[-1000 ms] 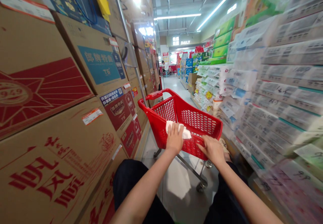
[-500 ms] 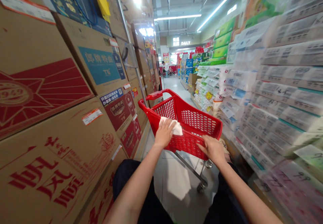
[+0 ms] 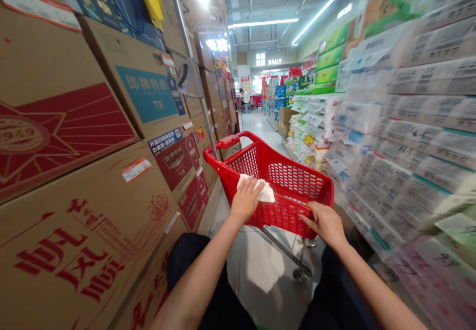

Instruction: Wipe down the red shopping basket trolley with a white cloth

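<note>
A red plastic shopping cart (image 3: pixel 284 217) stands between my knees, its near side facing me and its handle toward the left. On its near upper edge my left hand (image 3: pixel 246 201) presses a white cloth or tissue (image 3: pixel 267 194), fingers closed over it. Farther right along the same rim, my right hand (image 3: pixel 327 225) grips the cart, thumb outside and fingers over the edge. The inside of the basket is partly hidden by the near wall. Metal legs and a caster wheel (image 3: pixel 302 273) show below.
Stacked cardboard cartons (image 3: pixel 70 240) wall the left side, with a metal pole (image 3: pixel 186 37) by the cart handle. Packs of wrapped tissue (image 3: pixel 420 136) are piled high on the right. A tiled aisle runs ahead to a seated person (image 3: pixel 245 98) in the distance.
The cart's right end has shifted slightly to the right. Both hands have moved a little to the right with it, the white cloth still under my left hand.
</note>
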### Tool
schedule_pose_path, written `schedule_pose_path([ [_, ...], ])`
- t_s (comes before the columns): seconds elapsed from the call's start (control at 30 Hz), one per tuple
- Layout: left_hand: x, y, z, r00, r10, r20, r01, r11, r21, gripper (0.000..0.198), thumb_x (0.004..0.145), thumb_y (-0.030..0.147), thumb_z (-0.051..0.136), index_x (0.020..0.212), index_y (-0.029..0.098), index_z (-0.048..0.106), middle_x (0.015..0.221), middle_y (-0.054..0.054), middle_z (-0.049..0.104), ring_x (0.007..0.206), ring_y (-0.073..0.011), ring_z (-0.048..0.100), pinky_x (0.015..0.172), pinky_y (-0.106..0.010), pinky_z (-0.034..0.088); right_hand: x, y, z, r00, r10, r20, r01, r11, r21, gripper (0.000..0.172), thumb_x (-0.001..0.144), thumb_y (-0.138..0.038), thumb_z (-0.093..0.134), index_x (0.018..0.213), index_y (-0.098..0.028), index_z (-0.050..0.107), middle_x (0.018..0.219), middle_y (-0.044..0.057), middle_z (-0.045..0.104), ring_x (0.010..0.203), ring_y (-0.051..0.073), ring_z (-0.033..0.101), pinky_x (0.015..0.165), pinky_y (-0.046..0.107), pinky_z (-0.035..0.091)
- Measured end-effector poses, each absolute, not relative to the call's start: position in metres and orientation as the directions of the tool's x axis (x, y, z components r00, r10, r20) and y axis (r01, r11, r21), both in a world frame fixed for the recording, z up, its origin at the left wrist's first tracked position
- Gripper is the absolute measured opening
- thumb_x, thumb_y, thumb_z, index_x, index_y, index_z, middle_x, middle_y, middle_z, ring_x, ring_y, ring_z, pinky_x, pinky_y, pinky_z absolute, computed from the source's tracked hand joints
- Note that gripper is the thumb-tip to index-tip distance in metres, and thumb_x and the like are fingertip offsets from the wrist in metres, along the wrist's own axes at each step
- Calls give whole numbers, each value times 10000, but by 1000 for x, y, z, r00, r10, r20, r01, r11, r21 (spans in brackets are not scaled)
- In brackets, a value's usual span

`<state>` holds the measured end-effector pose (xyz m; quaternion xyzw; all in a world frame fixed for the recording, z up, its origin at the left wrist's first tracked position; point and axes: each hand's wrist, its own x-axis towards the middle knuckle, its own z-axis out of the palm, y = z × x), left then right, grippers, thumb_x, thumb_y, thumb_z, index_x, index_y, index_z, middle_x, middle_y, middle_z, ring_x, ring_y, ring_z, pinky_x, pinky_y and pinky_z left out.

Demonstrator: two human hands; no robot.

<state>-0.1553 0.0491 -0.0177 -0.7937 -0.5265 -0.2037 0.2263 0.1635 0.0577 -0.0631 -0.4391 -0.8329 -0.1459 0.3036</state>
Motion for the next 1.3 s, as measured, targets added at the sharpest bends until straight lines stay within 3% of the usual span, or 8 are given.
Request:
schedule_pose_path([
  [0.23,-188,47,12,284,739,611,958,-244,-151,560,905,163,514,1457,230,444,1509,-76,458,1504,-246,257,1262,-477,169,178,52,-61,-430,659,618,805,589,-67,296,962,-498,509,962,-214,594,811,37,652,747,191,614,727,301,405],
  [0.43,-159,46,0,150,752,642,988,-134,-74,449,932,186,466,1379,175,512,1436,-123,515,1467,-288,312,1250,-534,172,173,50,-61,-426,676,602,816,575,-69,267,953,-478,520,932,-223,594,789,30,654,738,193,624,717,308,409],
  [0.63,-88,26,-27,272,756,595,955,-288,-71,563,893,274,564,1441,194,465,1442,-119,503,1442,-313,338,1239,-552,182,178,50,-63,-421,652,630,811,582,-61,300,936,-489,542,1024,-216,630,914,64,706,825,216,666,745,322,455],
  [0.83,-106,21,-19,483,721,497,872,-447,-198,659,926,295,537,1547,258,319,1537,-49,428,1464,-248,308,1258,-465,154,189,46,-62,-430,662,614,808,585,-66,312,941,-503,543,1010,-212,631,886,52,696,823,206,667,747,310,467],
  [1.07,-121,33,-17,300,754,584,953,-260,-154,516,950,242,481,1465,243,461,1382,-78,555,1361,-273,430,1242,-505,190,190,40,-46,-464,644,609,820,572,19,333,908,-481,567,1083,-204,626,1014,96,713,883,233,657,771,342,451],
  [1.2,-97,32,-21,264,769,582,965,-209,-161,546,970,193,422,1513,245,402,1311,-85,593,1323,-283,469,1215,-508,244,145,28,-24,-502,634,588,815,574,78,399,901,-489,552,1169,-197,600,1135,122,685,1008,280,620,845,390,413],
  [1.3,-90,28,-22,288,764,577,958,-223,-182,582,983,209,410,1559,228,320,1346,-95,582,1329,-285,470,1212,-495,252,101,23,-20,-476,636,607,830,553,70,433,929,-464,511,1223,-151,568,1101,146,678,946,278,611,798,387,399],
])
